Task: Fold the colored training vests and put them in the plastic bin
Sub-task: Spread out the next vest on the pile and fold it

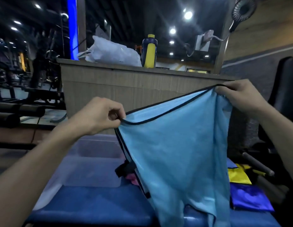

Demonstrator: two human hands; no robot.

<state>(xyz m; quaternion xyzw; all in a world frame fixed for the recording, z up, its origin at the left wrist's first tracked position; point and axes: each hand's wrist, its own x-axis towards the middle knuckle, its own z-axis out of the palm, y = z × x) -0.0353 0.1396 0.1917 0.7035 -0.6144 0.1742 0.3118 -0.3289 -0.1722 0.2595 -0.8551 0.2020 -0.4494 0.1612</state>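
Observation:
A light blue training vest (178,145) with black trim hangs in the air in front of me. My left hand (100,115) pinches its black-edged hem at the left corner. My right hand (237,94) grips the other corner, higher and further away. The cloth drapes down over a blue padded bench (96,205). A clear plastic bin (93,161) stands on the bench behind and left of the vest. A yellow vest (237,176) and a dark blue vest (250,199) lie on the right. A bit of pink cloth (133,178) shows behind the hanging vest.
A wooden counter (126,84) stands behind the bench, with a white plastic bag (113,51) and a yellow-and-blue bottle (150,51) on top. Gym machines (24,89) fill the left side. A dark chair (283,89) is at the right.

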